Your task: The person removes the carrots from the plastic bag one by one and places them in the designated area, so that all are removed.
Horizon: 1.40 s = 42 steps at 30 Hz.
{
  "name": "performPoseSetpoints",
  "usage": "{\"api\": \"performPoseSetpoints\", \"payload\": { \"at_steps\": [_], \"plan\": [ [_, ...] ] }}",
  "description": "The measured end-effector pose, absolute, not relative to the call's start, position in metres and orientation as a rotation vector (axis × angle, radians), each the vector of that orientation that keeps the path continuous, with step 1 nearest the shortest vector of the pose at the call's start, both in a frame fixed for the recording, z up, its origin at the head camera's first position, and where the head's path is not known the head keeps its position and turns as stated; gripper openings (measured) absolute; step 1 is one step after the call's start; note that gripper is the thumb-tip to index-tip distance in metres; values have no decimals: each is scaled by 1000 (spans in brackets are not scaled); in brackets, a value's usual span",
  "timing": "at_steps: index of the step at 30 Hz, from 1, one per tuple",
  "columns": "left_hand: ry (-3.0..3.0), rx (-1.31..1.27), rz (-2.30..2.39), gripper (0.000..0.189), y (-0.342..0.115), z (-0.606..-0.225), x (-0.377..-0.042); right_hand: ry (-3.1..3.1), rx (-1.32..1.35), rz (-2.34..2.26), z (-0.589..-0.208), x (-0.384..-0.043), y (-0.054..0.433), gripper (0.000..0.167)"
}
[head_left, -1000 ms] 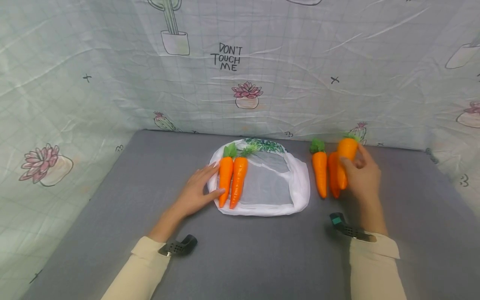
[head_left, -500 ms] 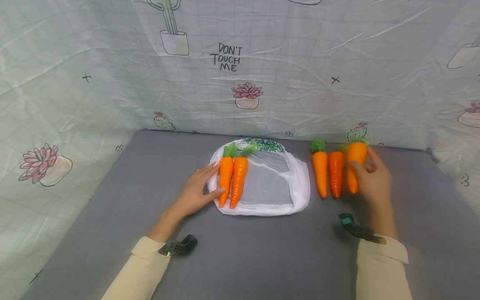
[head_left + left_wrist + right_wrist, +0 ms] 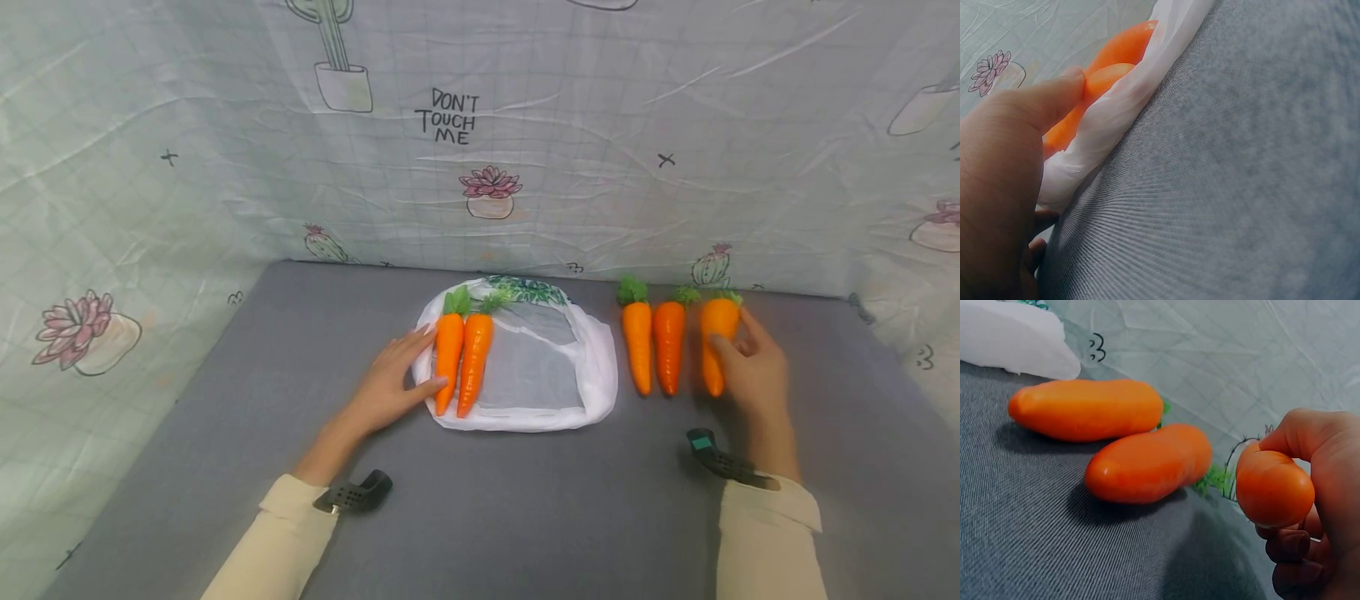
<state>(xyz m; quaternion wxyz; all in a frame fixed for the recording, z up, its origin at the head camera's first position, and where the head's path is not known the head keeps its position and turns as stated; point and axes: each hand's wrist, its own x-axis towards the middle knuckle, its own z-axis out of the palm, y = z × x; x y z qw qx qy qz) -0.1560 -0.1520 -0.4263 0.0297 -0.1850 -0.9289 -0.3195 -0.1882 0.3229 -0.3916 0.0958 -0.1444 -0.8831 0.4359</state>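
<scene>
My right hand grips a carrot between thumb and fingers at the right end of a row. The right wrist view shows this carrot end-on, apart from the table. Left of it lie an orange-red carrot and a lighter orange carrot, both with green tops. My left hand rests at the left side of a white plastic bag, fingertips and thumb at a carrot lying on it. Beside that carrot lies another carrot.
A grey cloth covers the table. A pale curtain printed with cacti and lettering hangs behind and at both sides, close to the far table edge. The bag has a green leaf print along its back rim.
My right hand has carried its carrot to the right and toward the front, off the orange-red carrot it overlapped, and lower. My left hand and the bag have stayed put.
</scene>
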Motion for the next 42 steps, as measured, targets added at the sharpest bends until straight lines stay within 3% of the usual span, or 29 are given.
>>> {"api": "performPoseSetpoints", "payload": {
  "at_steps": [12, 42],
  "plan": [
    [-2859, -571, -973, 77, -152, -427, -157, -2716, -323, 1153, -407, -192, 327, 63],
    [-2835, -608, -973, 76, -153, -426, -157, -2869, -377, 1089, -406, -192, 323, 67]
  ]
}}
